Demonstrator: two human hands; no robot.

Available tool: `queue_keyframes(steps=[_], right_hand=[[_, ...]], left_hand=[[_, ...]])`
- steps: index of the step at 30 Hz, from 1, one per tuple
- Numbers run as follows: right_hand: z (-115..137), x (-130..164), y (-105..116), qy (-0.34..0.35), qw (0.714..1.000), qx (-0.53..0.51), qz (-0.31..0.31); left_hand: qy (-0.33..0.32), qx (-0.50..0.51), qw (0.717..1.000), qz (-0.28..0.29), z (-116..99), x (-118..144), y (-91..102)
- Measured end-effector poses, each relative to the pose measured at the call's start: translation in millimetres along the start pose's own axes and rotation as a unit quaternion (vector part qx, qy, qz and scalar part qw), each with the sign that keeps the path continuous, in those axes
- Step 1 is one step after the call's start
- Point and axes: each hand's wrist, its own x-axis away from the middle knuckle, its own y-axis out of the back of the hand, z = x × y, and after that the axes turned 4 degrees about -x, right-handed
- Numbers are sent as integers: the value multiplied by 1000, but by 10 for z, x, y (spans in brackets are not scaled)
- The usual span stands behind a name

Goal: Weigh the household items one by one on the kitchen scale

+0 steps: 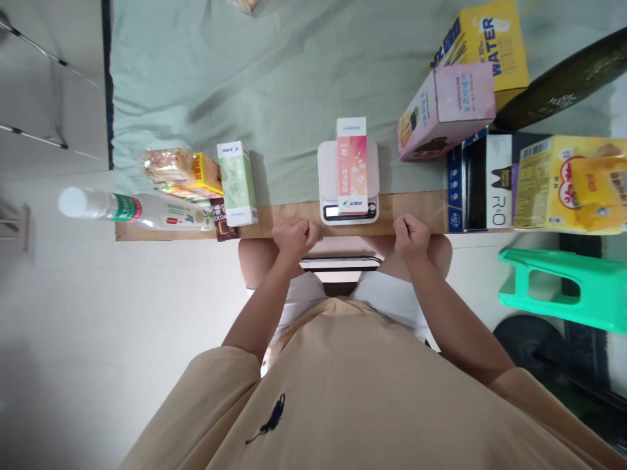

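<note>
Pink carton [351,163] lies flat on the white scale [348,179], centre of frame, w/ its near end covering part of the display. Both hands rest fisted on the surface edge [426,212], either side of the scale: left hand [292,236] clenched, grip empty; right hand [410,236] same. Best kept off the scale & surface undisturbed for a steady reading. Green carton [238,183] left of it, clear bottle [132,210] further left.

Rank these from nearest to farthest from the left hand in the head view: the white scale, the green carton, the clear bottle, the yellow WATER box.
From the left hand, closed at the table edge:
1. White scale, just to its right, carrying the pink carton.
2. Green carton, on its left.
3. Clear bottle, lying at the far left edge.
4. Yellow WATER box, far right, at the back.
</note>
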Motion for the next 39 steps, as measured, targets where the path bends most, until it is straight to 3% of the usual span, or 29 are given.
queue_keyframes(steps=[12, 16, 22, 25, 30, 36, 39], right_hand=[[16, -28, -2, 9, 1000, -10, -17], [-11, 43, -13, 15, 999, -7, -27], [95, 228, -60, 32, 996, -10, -87], [242, 212, -123, 56, 996, -27, -60], [406, 97, -321, 52, 995, -72, 49], [429, 96, -528, -6, 989, -96, 115], [475, 131, -547, -5, 985, -106, 135]], left_hand=[[31, 49, 998, 8, -104, -37, 121], [49, 107, 993, 7, -128, -25, 198], [72, 233, 970, 3, -192, 203, 379], [61, 279, 958, 8, -286, 228, 421], [22, 312, 950, 12, -518, 42, 282], [-23, 350, 933, 83, -741, -30, -72], [-22, 358, 929, 89, -791, 12, -172]])
